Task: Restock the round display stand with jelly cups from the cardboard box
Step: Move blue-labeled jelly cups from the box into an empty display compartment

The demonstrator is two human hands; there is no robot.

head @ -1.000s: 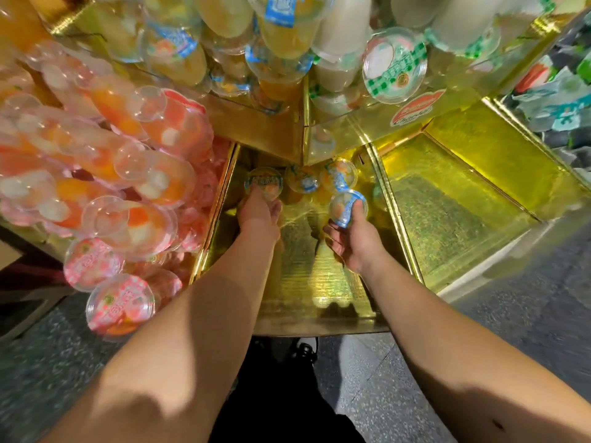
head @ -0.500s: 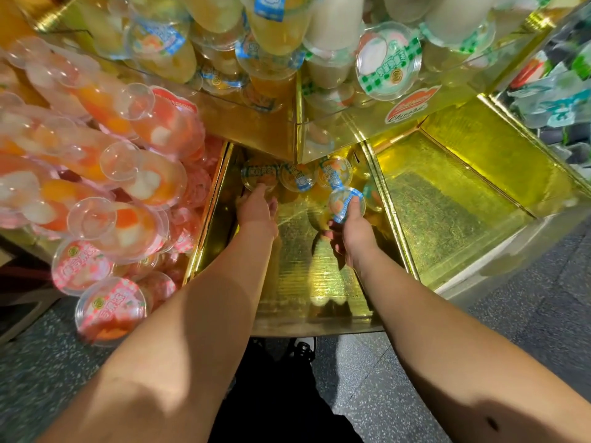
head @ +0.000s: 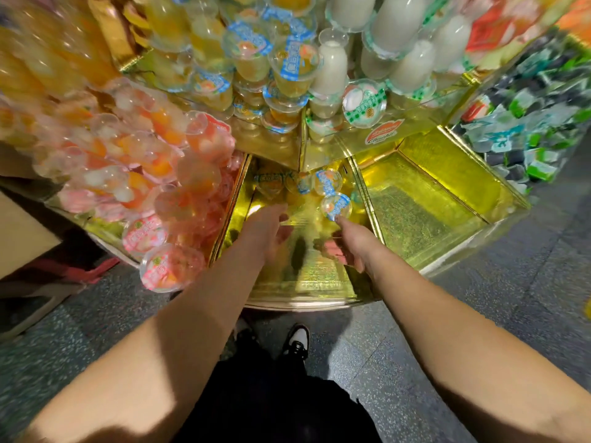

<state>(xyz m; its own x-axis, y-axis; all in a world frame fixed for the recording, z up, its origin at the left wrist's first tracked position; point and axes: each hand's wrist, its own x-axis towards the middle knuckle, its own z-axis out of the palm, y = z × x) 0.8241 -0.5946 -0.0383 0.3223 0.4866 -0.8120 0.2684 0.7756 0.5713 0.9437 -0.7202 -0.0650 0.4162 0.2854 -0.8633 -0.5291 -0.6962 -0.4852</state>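
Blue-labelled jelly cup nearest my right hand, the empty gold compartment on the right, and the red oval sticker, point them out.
Blue-labelled jelly cup [head: 336, 206], head view, its lid.
Empty gold compartment [head: 419, 215], head view, its bare floor.
Red oval sticker [head: 383, 132], head view, its centre.

The gold stand [head: 319, 282] is split by raised dividers into wedge bays: the left bay [head: 224, 219] is heaped with pink-lidded cups [head: 145, 235], the middle bay holds four blue-lidded cups [head: 335, 206] at its narrow back end, three in a row against the back wall and one just in front at the right, and the right bay [head: 415, 212] shows its bare glittering floor. The tier above [head: 271, 145] carries stacked yellow cups [head: 291, 68] and white cups [head: 396, 27]. The stand rests on a grey speckled floor [head: 479, 314].
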